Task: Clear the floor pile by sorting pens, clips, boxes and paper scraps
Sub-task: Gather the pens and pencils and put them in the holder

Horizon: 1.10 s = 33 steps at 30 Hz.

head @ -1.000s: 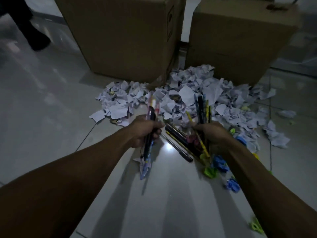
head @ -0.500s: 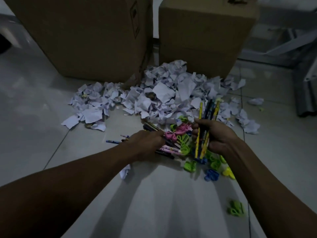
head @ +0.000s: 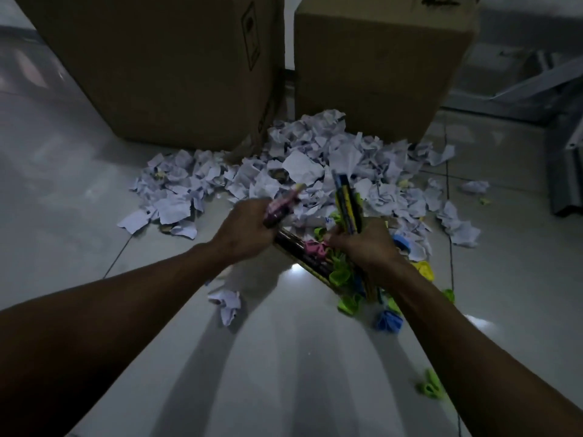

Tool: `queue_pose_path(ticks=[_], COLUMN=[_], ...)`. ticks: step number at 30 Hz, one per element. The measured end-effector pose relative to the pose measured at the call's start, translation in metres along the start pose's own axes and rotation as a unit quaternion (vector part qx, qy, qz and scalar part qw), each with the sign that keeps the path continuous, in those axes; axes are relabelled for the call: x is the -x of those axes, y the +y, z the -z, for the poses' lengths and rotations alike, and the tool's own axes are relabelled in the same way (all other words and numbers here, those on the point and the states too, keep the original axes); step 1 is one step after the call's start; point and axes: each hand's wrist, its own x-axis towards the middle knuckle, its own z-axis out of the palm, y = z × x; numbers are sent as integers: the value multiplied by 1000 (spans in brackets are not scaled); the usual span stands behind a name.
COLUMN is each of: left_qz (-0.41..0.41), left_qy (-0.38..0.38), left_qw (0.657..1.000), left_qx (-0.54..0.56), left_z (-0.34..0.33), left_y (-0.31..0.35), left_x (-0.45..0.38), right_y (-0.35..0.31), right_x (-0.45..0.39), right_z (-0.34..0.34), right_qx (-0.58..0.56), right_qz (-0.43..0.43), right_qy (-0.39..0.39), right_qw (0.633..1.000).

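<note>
A heap of crumpled white paper scraps [head: 315,171] lies on the tiled floor in front of two cardboard boxes. My left hand [head: 244,233] grips a few pink and dark pens [head: 282,205], lifted off the floor and blurred. My right hand [head: 367,247] holds an upright bundle of blue and yellow pens [head: 345,200]. Between and below the hands lie dark pens [head: 299,252] and coloured plastic clips: pink [head: 315,249], green [head: 340,275], blue [head: 389,321] and yellow [head: 424,269].
A large cardboard box [head: 164,64] stands at the back left, a second cardboard box [head: 378,61] at the back right. Metal frame parts [head: 564,171] lie at the far right. One paper scrap [head: 227,302] and a green clip [head: 429,386] sit apart on the near floor.
My left hand has risen from the floor with pink pens in its grip. My right hand keeps its pen bundle, and the view has shifted slightly.
</note>
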Motion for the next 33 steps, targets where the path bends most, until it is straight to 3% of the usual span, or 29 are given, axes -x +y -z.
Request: queue_pose_path(ticks=[2, 5, 8, 13, 18, 22, 25, 31, 33], left_qz=[127, 268, 341, 376, 379, 402, 411, 376, 350], left_qy=[85, 177, 136, 61, 5, -85, -116, -74, -65], left_qw=[978, 899, 855, 846, 841, 796, 784, 810, 845], left_qx=[140, 297, 367, 373, 386, 445, 450, 443, 398], left_z=[6, 17, 20, 24, 33, 35, 34, 22, 16], left_y=[3, 4, -3, -14, -18, -18, -13, -10, -8], left_x=[-6, -15, -15, -7, -7, -8, -10, -15, -13], right_y=[4, 4, 2, 2, -9, -27, -29, -13, -13], right_x=[1, 8, 14, 13, 4, -3, -11, -21, -21], right_z=[-11, -25, -34, -39, -27, -9, 6, 17, 19], right_qx=[131, 353, 428, 444, 372, 251, 151, -48, -148], right_qz=[45, 109, 127, 116, 64, -10, -62, -126, -139], right_qy=[16, 4, -3, 5, -50, -109, -157, -196, -210], right_qw=[990, 929, 895, 889, 925, 962, 974, 971, 956])
